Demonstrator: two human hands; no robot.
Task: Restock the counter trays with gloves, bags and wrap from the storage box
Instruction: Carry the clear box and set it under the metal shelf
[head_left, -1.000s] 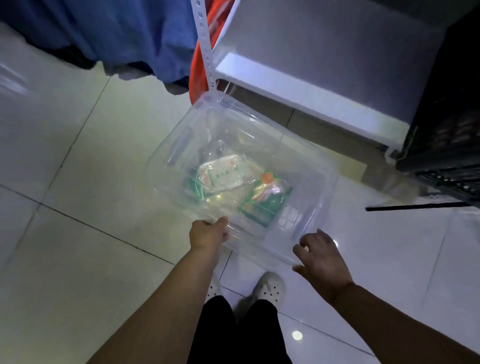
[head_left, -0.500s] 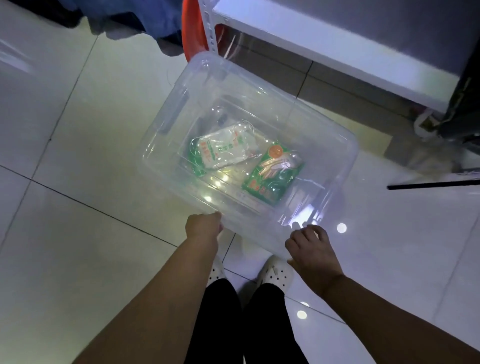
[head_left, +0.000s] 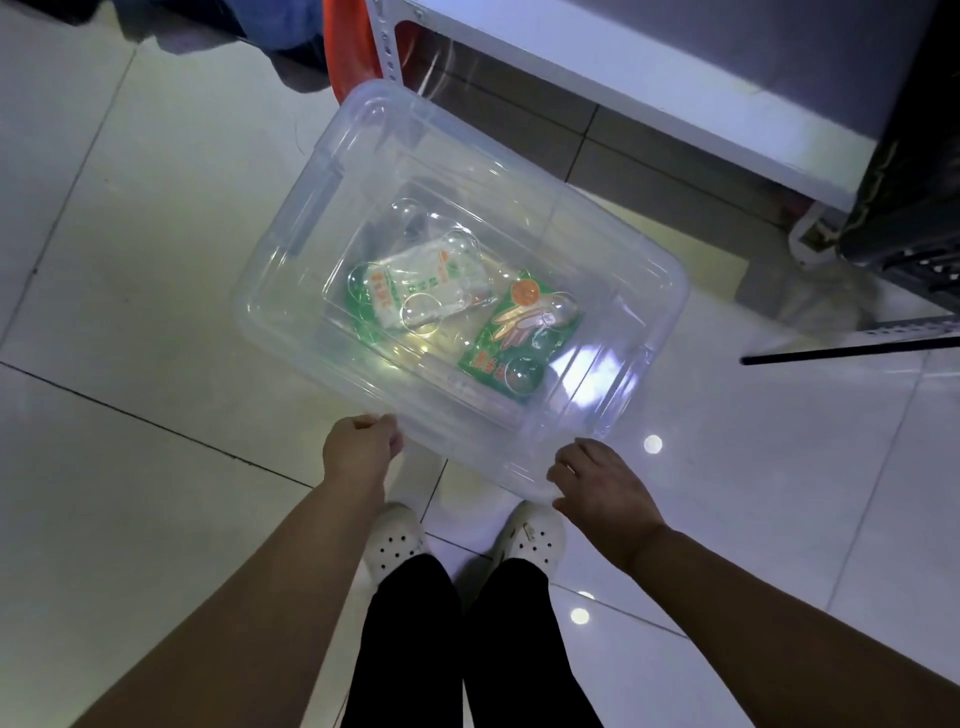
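Head view: the left hand (head_left: 358, 447) is curled around the near rim of the clear storage box (head_left: 270, 312) at its left corner. The right hand (head_left: 602, 483) grips the same rim at the right corner, fingers hooked over the edge. The box sits just ahead of the white shoes (head_left: 395, 540); whether its base touches the tiled floor (head_left: 130, 260) cannot be told. Inside lie a white packet (head_left: 426, 286) and a green glove packet (head_left: 524, 332), side by side. The far corner comes close to the white shelf (head_left: 623, 67) and an orange tub (head_left: 348, 57). A black crate (head_left: 909, 182) crowds the right; open tile spreads left.
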